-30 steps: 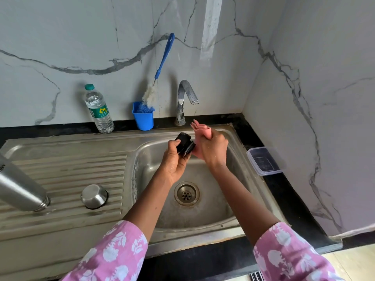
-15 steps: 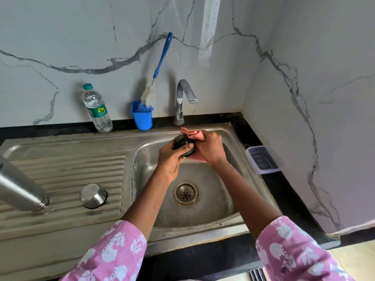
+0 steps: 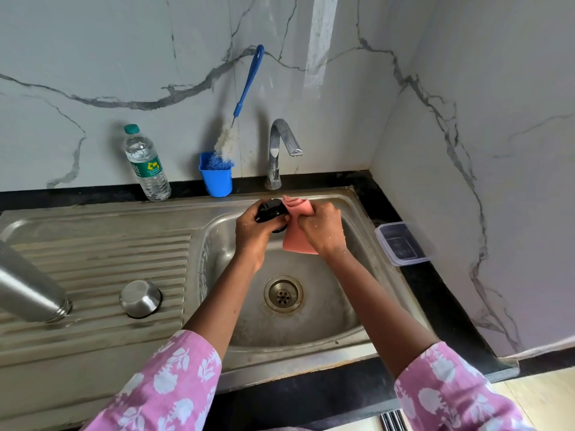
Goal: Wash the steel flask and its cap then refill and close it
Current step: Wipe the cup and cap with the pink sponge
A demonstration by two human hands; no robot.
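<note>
Over the sink basin (image 3: 351,309), below the tap, my left hand (image 3: 252,231) grips a black flask cap (image 3: 271,209). My right hand (image 3: 322,228) holds a pink cloth (image 3: 297,241) pressed against the cap. The steel flask (image 3: 28,290) lies mouth down on the ribbed draining board at the far left, partly cut off by the frame edge. A steel cup lid (image 3: 140,298) sits upside down on the board beside it.
A tap (image 3: 280,147) stands behind the basin with no water running. A blue holder (image 3: 216,180) with a bottle brush (image 3: 245,88) and a plastic water bottle (image 3: 146,164) stand at the back wall. A clear plastic box (image 3: 401,244) rests on the black counter at right.
The cloth has shifted around the cap: it stood up behind the cap a second ago and now hangs below my right hand, as both hands keep working together.
</note>
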